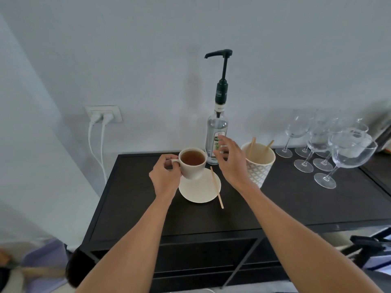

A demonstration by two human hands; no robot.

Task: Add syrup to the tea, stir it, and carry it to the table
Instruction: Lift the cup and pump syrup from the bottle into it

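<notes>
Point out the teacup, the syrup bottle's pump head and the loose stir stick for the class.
teacup (193, 172): head view, on its white outer wall.
pump head (219, 53): head view, on the black spout arm.
stir stick (216, 187): head view, mid-length, where it crosses the saucer's rim.

Cup (193, 166) sits over the saucer's (198, 190) far-left edge, stirrer (216, 187) across its right; syrup bottle (216, 132) just behind, glasses (330, 144) far right on the counter (135, 199).

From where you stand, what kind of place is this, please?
Probably a small drinks station in a home or office: a syrup bottle with a pump, a group of wine glasses and a cup of stir sticks share a dark sideboard.
</notes>
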